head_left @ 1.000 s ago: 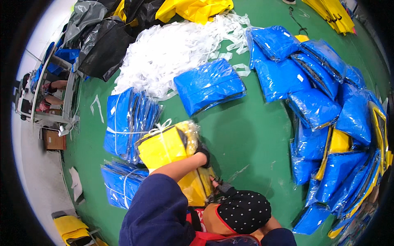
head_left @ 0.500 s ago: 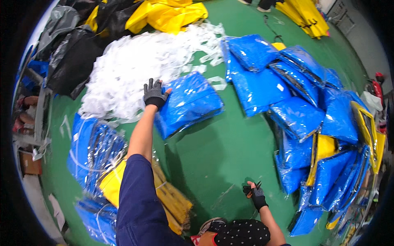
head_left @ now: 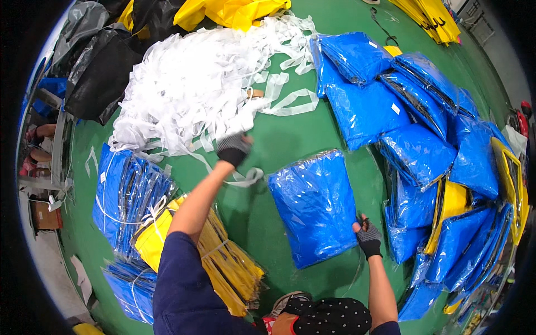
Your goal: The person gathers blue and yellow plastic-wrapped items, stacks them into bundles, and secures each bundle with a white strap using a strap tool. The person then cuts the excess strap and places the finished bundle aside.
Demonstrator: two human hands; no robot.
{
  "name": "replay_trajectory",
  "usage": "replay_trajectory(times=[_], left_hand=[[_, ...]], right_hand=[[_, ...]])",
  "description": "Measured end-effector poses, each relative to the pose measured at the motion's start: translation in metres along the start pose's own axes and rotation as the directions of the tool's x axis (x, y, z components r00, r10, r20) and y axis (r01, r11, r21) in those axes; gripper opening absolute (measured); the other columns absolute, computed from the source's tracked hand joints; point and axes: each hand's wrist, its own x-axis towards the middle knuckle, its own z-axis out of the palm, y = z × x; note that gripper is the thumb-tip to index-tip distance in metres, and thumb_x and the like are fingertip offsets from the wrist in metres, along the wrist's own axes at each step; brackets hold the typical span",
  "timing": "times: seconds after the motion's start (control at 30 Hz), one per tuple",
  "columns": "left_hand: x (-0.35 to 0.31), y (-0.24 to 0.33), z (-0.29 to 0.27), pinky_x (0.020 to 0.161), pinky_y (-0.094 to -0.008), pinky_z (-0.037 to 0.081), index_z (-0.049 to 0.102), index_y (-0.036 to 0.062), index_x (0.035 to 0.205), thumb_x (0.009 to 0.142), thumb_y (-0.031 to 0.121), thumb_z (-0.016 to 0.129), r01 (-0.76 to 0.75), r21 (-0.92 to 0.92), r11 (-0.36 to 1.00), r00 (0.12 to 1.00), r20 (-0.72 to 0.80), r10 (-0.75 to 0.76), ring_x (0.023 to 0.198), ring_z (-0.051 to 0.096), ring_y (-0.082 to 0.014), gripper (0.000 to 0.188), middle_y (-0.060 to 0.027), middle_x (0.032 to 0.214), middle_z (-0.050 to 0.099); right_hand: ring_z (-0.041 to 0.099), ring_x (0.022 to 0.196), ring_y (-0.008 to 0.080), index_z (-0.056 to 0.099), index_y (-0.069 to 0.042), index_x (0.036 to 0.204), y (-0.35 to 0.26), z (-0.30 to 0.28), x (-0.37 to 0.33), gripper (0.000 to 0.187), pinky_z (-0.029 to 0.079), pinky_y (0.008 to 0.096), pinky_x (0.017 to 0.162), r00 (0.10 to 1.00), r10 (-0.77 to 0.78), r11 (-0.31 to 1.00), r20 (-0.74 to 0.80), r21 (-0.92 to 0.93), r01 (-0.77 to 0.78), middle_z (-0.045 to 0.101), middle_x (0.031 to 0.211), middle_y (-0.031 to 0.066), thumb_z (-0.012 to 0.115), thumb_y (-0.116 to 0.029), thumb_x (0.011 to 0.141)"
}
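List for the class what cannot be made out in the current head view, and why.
All in the head view:
Left hand: blurred, so its grip is unclear.
Right hand: dark detail by its fingers, too small to name.
Brown thing: partly covered by white strips.
Shoe: partly hidden behind spotted black cloth.
Yellow sheet: cut off by the top edge.

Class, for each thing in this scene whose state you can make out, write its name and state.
Single blue packet: plastic-wrapped, lying flat.
White strips: loose, heaped in a tangle.
Blue bundles at left: tied.
Yellow bundle: tied.
Blue packets at right: plastic-wrapped, piled, overlapping.
Black sheet: crumpled.
Left hand: gloved, beside the white strips, grip unclear.
Right hand: gloved, at the single blue packet's edge.
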Motion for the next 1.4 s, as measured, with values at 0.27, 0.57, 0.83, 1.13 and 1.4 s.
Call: replay_trajectory(times=[0.27, 0.57, 0.83, 1.13, 1.4], left_hand=[[0.06, 0.011, 0.006, 0.102, -0.0434, 0.024, 0.032, 0.0071, 0.13, 0.066, 0.048, 0.064, -0.158, 0.335, 0.929, 0.888, -0.362, 0.282, 0.123, 0.031, -0.0328, 0.082, -0.0154, 0.134, 0.033], [0.026, 0.061, 0.113, 0.096, -0.0433, 0.033, 0.047, 0.004, 0.115, 0.07, 0.037, 0.059, -0.27, -0.119, 0.955, 0.955, -0.161, 0.25, 0.112, 0.042, -0.0362, 0.058, -0.0217, 0.12, 0.045], [-0.02, -0.009, 0.065, 0.096, -0.0381, 0.03, 0.044, -0.0008, 0.114, 0.071, 0.049, 0.06, 0.227, -0.588, 0.776, 0.397, -0.672, -0.625, 0.11, 0.043, -0.0339, 0.067, -0.0221, 0.115, 0.047], [-0.084, 0.076, 0.059, 0.072, -0.0328, 0.04, 0.045, 0.0027, 0.094, 0.084, 0.015, 0.045, -0.536, -0.785, 0.309, 0.729, -0.616, -0.299, 0.077, 0.046, -0.021, 0.016, -0.0083, 0.087, 0.049], [-0.359, 0.292, 0.004, 0.065, -0.0275, 0.045, 0.054, 0.0048, 0.088, 0.087, 0.015, 0.045, -0.451, -0.892, 0.038, 0.354, -0.139, 0.925, 0.077, 0.056, -0.0178, 0.014, -0.0075, 0.081, 0.057]], right_hand=[[0.056, 0.07, 0.0195, 0.059, -0.001, 0.085, 0.009, 0.019, -0.079, 0.049, 0.045, 0.0316, 0.066, 0.933, 0.132, 0.987, 0.334, 0.047, -0.156, 0.058, 0.073, 0.009, 0.074, -0.043, 0.064], [0.055, 0.072, 0.0163, 0.056, 0.001, 0.085, -0.071, -0.146, -0.164, 0.013, 0.045, 0.0282, 0.059, 0.917, -0.391, 0.918, 0.074, 0.109, 0.382, 0.058, 0.081, 0.0115, 0.047, -0.004, 0.077], [0.052, 0.082, 0.0173, 0.054, -0.001, 0.094, -0.051, 0.057, -0.181, 0.025, 0.043, 0.0314, 0.07, 0.908, -0.146, 0.958, 0.392, 0.286, 0.03, 0.055, 0.089, 0.0105, 0.04, -0.019, 0.084], [0.048, 0.095, 0.0191, 0.052, -0.003, 0.107, 0.035, -0.331, -0.23, 0.037, 0.038, 0.0348, 0.085, 0.601, 0.071, 0.959, -0.796, 0.22, 0.178, 0.053, 0.1, 0.0088, 0.034, -0.031, 0.09], [0.046, 0.049, 0.008, 0.062, -0.006, 0.102, -0.166, -0.183, -0.133, 0.042, 0.035, 0.0232, 0.046, 0.877, -0.245, 0.925, 0.414, 0.371, 0.084, 0.054, 0.061, 0.0013, 0.046, -0.04, 0.086]])
